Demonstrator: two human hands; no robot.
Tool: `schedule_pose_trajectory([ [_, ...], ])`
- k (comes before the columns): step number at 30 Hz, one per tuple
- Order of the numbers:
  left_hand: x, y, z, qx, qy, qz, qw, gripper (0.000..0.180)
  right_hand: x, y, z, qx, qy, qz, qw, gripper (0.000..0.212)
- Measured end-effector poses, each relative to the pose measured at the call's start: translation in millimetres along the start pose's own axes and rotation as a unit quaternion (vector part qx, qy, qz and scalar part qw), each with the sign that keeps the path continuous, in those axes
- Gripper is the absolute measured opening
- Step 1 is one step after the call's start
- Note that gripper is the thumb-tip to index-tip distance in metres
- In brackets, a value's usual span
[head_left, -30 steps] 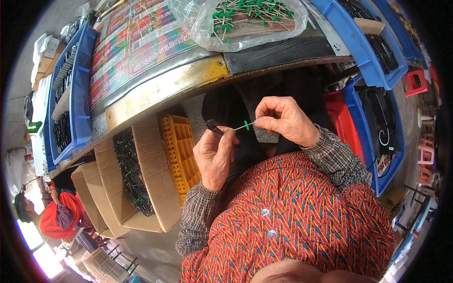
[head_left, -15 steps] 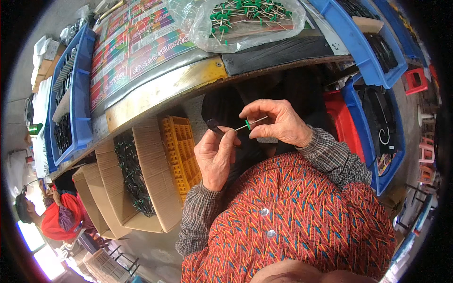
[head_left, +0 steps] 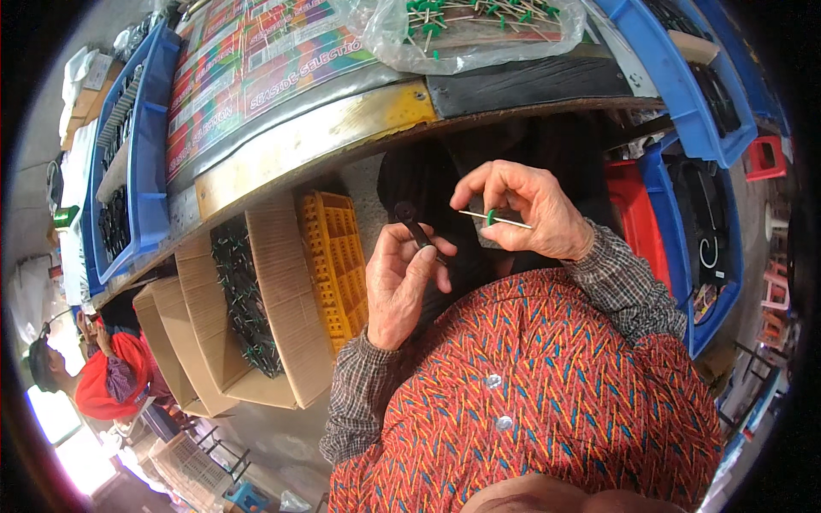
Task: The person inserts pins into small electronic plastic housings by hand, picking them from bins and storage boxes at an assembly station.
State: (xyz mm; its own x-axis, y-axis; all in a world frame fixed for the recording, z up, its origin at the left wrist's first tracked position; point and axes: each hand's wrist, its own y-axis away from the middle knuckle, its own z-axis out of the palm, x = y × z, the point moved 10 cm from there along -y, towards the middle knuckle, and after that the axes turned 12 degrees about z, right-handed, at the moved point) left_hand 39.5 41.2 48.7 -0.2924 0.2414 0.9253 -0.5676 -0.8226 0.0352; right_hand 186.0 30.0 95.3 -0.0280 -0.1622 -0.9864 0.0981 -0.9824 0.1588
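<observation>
My left hand (head_left: 400,278) is closed on a small dark piece with a round head (head_left: 405,210) and a narrow stem, which passes between thumb and fingers. To its right, my right hand (head_left: 537,209) pinches a thin metal pin with a green collar (head_left: 491,217) between thumb and fingers. The pin lies nearly level and apart from the dark piece. On the table beyond, a clear plastic bag (head_left: 398,53) lies open with several similar green-collared pins (head_left: 505,10) on it.
The table edge (head_left: 316,141) runs beyond my hands. Below left stand an open cardboard box (head_left: 286,299) of dark pieces and a yellow crate (head_left: 338,265). Blue trays (head_left: 152,184) flank the table. A red container (head_left: 637,214) is at right; a person in red (head_left: 111,385) sits far left.
My hands have moved apart. The pin, whose end was at my left fingers, is now in my right hand alone and tilts differently. The dark piece shows more clearly.
</observation>
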Motion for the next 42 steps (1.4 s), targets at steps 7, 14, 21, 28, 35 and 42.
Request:
schedule_pose_trajectory([
  [7, 5.5, 9.8, -17.8, 0.037, 0.027, 0.032, 0.998, 0.014, 4.4, 2.7, 8.0, 0.058, 0.154, 0.034, 0.986, 0.016],
  [14, 5.3, 22.5, -32.7, 0.058, 0.037, 0.048, 0.996, 0.017, -7.5, 4.0, 33.7, 0.048, 0.287, -0.061, 0.955, 0.024],
  [21, -16.1, 30.0, -43.8, 0.082, 0.156, 0.035, 0.984, 0.022, -2.2, 0.6, 53.8, 0.006, 0.31, -0.047, 0.95, 0.024],
  [28, -35.3, 36.8, -53.6, 0.113, 0.27, 0.018, 0.956, 0.02, 5.1, -3.3, 68.3, -0.016, 0.302, -0.047, 0.952, 0.023],
  [35, -44.4, 37.0, -64.6, 0.105, 0.299, 0.032, 0.948, 0.02, 5.9, -10.2, 78.3, -0.013, 0.327, -0.059, 0.943, 0.025],
  [42, -45.3, 32.4, -66.9, 0.077, 0.306, 0.046, 0.948, 0.019, 4.4, -16.0, 84.4, -0.013, 0.339, -0.067, 0.938, 0.026],
])
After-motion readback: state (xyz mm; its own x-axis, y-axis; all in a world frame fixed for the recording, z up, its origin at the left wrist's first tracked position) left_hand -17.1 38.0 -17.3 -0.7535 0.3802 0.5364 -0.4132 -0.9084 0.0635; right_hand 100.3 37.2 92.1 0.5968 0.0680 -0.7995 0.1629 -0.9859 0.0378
